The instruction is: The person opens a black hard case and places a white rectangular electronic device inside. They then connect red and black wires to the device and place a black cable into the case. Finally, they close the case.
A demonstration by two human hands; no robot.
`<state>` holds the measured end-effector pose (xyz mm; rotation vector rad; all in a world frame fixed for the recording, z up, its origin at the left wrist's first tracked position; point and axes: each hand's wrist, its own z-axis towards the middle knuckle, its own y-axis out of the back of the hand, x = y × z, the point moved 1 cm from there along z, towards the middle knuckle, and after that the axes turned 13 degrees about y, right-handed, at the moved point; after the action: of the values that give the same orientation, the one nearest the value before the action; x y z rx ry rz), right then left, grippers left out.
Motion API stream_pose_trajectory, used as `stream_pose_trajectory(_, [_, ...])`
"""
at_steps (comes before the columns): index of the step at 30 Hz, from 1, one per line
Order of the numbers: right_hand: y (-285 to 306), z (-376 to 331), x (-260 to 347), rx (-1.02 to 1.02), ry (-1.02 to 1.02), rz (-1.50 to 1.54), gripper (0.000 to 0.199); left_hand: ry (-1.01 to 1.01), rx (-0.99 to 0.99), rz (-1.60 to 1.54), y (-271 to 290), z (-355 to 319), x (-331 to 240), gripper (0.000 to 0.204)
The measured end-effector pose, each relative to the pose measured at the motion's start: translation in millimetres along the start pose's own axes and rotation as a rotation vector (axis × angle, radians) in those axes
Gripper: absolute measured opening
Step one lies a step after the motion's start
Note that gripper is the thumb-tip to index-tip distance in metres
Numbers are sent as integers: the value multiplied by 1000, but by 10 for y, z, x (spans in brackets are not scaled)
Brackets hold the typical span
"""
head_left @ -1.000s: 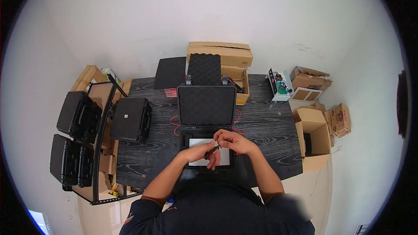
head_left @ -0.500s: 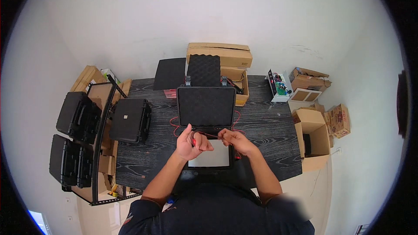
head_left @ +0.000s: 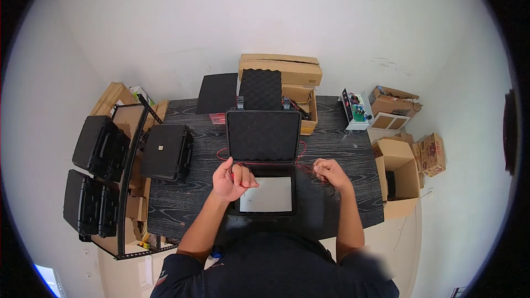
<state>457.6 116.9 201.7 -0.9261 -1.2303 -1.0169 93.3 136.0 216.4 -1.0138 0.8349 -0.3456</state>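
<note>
**Two hands stretch a red wire over an open black case**

The left hand point(head_left: 232, 179) is raised just left of the case, fingers curled around one end of a thin red wire point(head_left: 270, 163). The right hand point(head_left: 329, 172) is closed on the other end, just right of the case. The wire runs taut between them, across the line where lid meets base, with loose loops drooping on either side of the lid.

Below the wire lies the case point(head_left: 263, 160), a black hard case at the middle of the dark wood-grain desk point(head_left: 342, 143). Its lid stands open, lined with dark foam; a white sheet point(head_left: 266, 195) lies in the base.

Judging from this, the wire is being straightened or measured out above the case. Any next move calls for both hands to keep tension, so the loops do not snag on the lid.

A closed black case point(head_left: 167, 152) sits on the desk's left side. Cardboard boxes point(head_left: 280, 69) stand behind, and more cases on a rack point(head_left: 96, 176) at far left.
</note>
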Motion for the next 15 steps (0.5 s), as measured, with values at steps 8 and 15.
stream_pose_trajectory(8, [362, -127, -460, 125, -192, -585, 19, 12, -30, 36, -25, 32, 76, 75])
stream_pose_trajectory(15, [513, -242, -684, -103, -278, -221, 13, -98, -159, 47, 17, -84, -57, 70])
